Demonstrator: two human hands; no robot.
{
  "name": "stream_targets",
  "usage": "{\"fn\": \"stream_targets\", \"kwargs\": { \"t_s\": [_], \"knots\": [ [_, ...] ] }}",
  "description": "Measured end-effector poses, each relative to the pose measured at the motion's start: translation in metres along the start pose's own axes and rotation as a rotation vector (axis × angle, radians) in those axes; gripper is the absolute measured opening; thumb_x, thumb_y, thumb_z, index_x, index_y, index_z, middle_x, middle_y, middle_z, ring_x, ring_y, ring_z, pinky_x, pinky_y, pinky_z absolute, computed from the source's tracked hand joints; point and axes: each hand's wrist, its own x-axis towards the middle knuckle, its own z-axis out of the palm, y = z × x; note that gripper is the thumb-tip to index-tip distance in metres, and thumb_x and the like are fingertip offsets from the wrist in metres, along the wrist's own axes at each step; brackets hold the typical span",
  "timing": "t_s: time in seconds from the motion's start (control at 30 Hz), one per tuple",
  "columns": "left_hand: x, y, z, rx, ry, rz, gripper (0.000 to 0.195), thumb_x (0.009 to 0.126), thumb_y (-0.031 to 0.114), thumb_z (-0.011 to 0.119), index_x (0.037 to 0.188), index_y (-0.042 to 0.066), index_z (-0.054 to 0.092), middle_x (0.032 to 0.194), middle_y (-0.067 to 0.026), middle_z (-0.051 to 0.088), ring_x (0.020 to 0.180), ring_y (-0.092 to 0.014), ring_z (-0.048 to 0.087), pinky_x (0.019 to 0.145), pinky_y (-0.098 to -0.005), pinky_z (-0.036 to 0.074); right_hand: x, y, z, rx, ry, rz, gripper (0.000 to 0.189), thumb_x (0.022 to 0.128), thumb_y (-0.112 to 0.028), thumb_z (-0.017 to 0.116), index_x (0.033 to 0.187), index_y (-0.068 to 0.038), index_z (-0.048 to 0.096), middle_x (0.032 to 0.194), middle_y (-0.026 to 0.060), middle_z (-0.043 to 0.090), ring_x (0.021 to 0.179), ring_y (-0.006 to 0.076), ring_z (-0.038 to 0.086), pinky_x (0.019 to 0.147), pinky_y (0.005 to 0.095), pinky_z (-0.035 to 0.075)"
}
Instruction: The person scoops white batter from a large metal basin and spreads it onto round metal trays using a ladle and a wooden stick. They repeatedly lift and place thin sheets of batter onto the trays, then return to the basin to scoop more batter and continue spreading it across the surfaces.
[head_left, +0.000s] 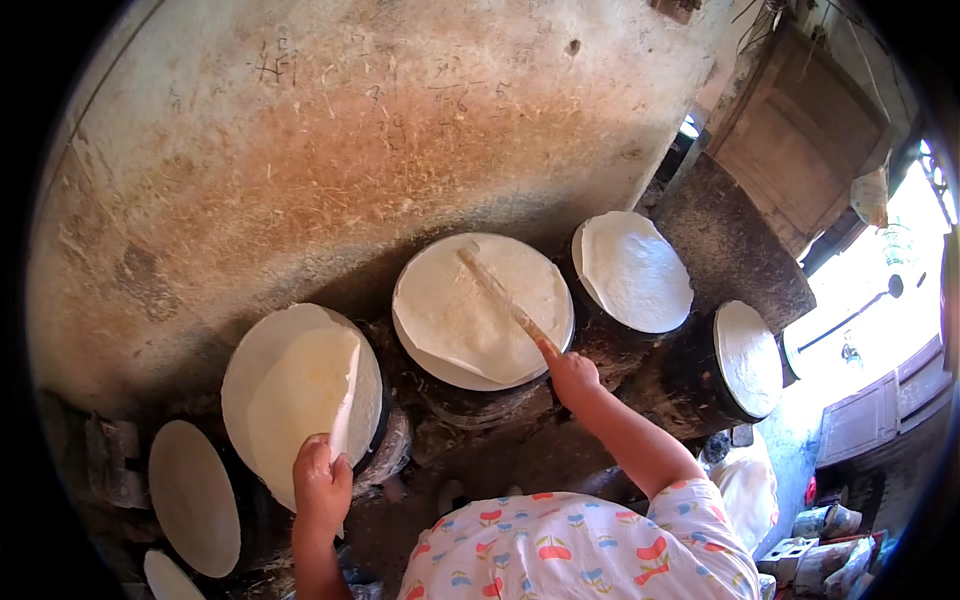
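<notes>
My left hand (322, 476) grips the near edge of a thin pale sheet (300, 397) on the round griddle at left; the sheet's right edge is folded up. In my right hand (571, 375) is a flat wooden stick (502, 296), its far end lying over the white sheet (442, 315) on the middle round griddle. That sheet's edges stand slightly off the griddle surface. To the right, another white sheet (637, 274) covers a third griddle, and one more (748, 360) covers a fourth.
A stained wall (337, 187) rises behind the griddles. At lower left are a pale round surface (195, 499) and part of another (169, 577). A curved dark board (735, 232) stands at right. Hollow blocks (787, 556) and bundles lie at lower right.
</notes>
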Motion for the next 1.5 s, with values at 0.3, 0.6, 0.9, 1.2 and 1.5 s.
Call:
{"fn": "stream_targets", "kwargs": {
  "t_s": [0.3,0.6,0.9,1.2,1.5],
  "knots": [
    [-0.004,0.002,-0.003,0.011,0.032,0.021,0.016,0.072,-0.003,0.056,0.088,-0.005,0.055,0.086,-0.0201,0.056,0.081,-0.038,0.056,0.073,-0.0412,0.045,0.058,-0.015,0.000,0.051,-0.031,0.070,0.059,0.095,-0.015,0.042,0.146,-0.028,0.015,0.094,0.0159,0.066,0.087,0.0295,0.067,0.069,0.0395,0.054],
    [-0.012,0.001,-0.004,0.003,0.044,0.020,0.016,0.072,-0.003,0.055,0.088,-0.006,0.054,0.090,-0.0208,0.056,0.082,-0.038,0.056,0.075,-0.0413,0.045,0.062,-0.016,-0.019,0.162,0.011,0.084,0.068,0.087,-0.005,0.047,0.145,-0.031,0.023,0.096,0.0180,0.065,0.092,0.0317,0.065,0.076,0.0415,0.052],
    [-0.017,-0.002,-0.004,-0.043,0.080,0.022,0.015,0.070,-0.007,0.054,0.084,-0.006,0.053,0.094,-0.0197,0.057,0.086,-0.036,0.056,0.078,-0.0389,0.045,0.044,-0.001,-0.012,0.478,0.020,-0.037,0.065,0.083,-0.002,0.045,0.142,-0.026,0.034,0.102,0.0233,0.062,0.096,0.0362,0.062,0.082,0.0429,0.049],
    [-0.002,-0.002,-0.016,-0.058,0.085,0.048,0.012,0.068,-0.008,0.056,0.080,-0.007,0.053,0.098,-0.0200,0.058,0.087,-0.035,0.057,0.076,-0.0378,0.046,-0.009,-0.013,-0.009,0.521,-0.044,-0.084,0.069,0.080,-0.001,0.048,0.142,-0.030,0.034,0.096,0.0257,0.062,0.091,0.0373,0.062,0.078,0.0429,0.048],
    [0.029,-0.009,-0.037,-0.033,0.014,0.115,0.015,0.067,-0.008,0.055,0.082,-0.007,0.055,0.095,-0.0178,0.059,0.082,-0.031,0.058,0.069,-0.0343,0.045,-0.014,-0.007,0.006,0.758,0.113,0.061,0.070,0.078,0.003,0.046,0.139,-0.030,0.040,0.090,0.0266,0.062,0.086,0.0375,0.063,0.074,0.0434,0.048]
  ]
}}
